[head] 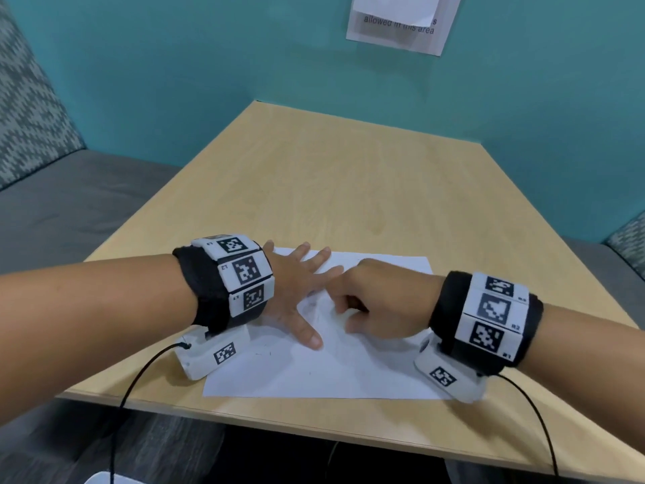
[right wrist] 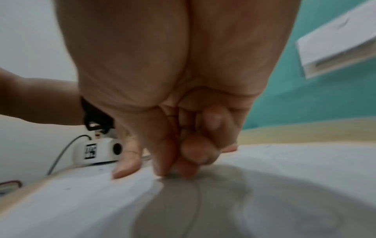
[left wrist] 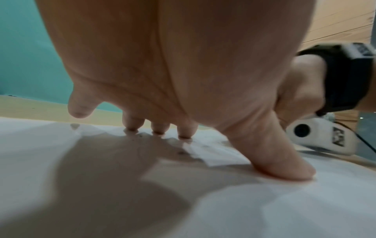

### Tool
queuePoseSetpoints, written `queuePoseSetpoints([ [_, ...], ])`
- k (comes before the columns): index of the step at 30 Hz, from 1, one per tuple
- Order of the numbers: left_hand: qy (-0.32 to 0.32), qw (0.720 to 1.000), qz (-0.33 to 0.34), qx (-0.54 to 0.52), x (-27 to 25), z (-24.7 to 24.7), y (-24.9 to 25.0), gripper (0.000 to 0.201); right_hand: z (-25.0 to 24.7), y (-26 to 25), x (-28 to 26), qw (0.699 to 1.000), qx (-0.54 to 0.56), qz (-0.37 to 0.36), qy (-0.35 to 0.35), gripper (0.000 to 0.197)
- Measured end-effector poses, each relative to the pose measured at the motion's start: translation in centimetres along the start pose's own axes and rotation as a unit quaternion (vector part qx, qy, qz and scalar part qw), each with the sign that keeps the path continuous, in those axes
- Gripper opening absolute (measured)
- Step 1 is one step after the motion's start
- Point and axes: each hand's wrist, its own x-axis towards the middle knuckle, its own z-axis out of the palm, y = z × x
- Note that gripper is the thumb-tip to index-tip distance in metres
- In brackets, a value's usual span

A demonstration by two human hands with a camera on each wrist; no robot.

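A white sheet of paper (head: 349,372) with faint pencil marks lies near the front edge of a light wooden table (head: 349,176). My left hand (head: 296,288) lies flat on the sheet's left part, fingers spread; in the left wrist view its fingertips (left wrist: 158,130) and thumb press the paper (left wrist: 264,209). My right hand (head: 377,302) is curled just right of it, knuckles up. Its thumb and fingers pinch a small white object (head: 340,317) against the sheet; what it is stays mostly hidden. In the right wrist view the pinched tips (right wrist: 173,170) touch the paper (right wrist: 284,169).
A teal wall with a paper notice (head: 401,22) stands behind the table. A grey upholstered bench (head: 52,211) runs along the left. Black cables (head: 139,379) hang from both wrist cameras over the table's front edge. The far half of the tabletop is bare wood.
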Motion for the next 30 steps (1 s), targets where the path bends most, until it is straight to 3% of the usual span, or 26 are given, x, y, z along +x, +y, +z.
queuePoseSetpoints([
  [5, -0.005, 1.000, -0.013, 0.010, -0.2, -0.1, 0.0, 0.122, -1.3, 3.1, 0.5, 0.997, -0.023, 0.061, 0.047, 0.021],
  [10, -0.005, 1.000, -0.009, 0.007, 0.0, 0.0, -0.1, 0.122, 0.4, 0.1, -0.4, 1.000, 0.003, 0.005, 0.001, 0.021],
  [15, 0.004, 1.000, -0.018, 0.007, -0.1, 0.2, -0.2, 0.124, -1.3, 3.7, 0.0, 0.994, -0.028, 0.091, 0.059, 0.016],
  [19, -0.005, 1.000, -0.016, 0.013, 0.0, 0.0, -0.2, 0.125, -0.4, 2.2, -0.6, 0.997, -0.031, 0.058, 0.035, 0.009],
  [21, -0.012, 0.999, -0.022, 0.020, -0.1, -0.2, -0.1, 0.125, -0.9, 2.9, -0.6, 0.996, -0.021, 0.076, 0.044, 0.004],
  [24, -0.018, 0.999, -0.029, 0.041, 0.0, -1.0, 0.7, 0.121, -1.3, 4.0, -0.5, 0.993, -0.009, 0.104, 0.047, 0.006],
  [30, 0.012, 1.000, 0.015, 0.001, 1.7, -1.7, 2.5, 0.109, -1.3, 3.2, -0.5, 0.994, -0.002, 0.098, 0.051, 0.010],
])
